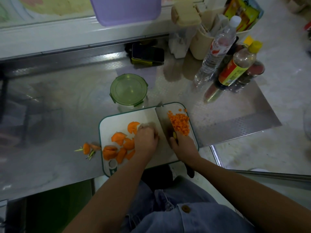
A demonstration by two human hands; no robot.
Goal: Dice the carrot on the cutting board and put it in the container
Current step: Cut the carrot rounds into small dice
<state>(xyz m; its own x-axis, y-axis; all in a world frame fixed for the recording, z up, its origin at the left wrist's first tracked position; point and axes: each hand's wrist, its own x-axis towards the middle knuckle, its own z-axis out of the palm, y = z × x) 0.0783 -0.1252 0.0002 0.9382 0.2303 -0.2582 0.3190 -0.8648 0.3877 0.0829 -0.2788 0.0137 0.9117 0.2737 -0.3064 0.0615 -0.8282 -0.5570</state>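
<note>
Two hands: right hand [182,144] grips one knife [161,118] beside one dice pile [180,123]; left hand [146,140] curled, grasp unclear

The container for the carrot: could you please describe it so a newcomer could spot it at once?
Find the white, teal-rimmed cutting board on the steel counter. Just beyond its far edge stands the container, round and clear. Its translucent green clip-on lid sets it apart from the tall bottles farther right.

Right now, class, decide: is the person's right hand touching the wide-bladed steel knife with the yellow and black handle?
Touching. The head view shows the right hand with fingers curled round the handle of the knife.
</note>
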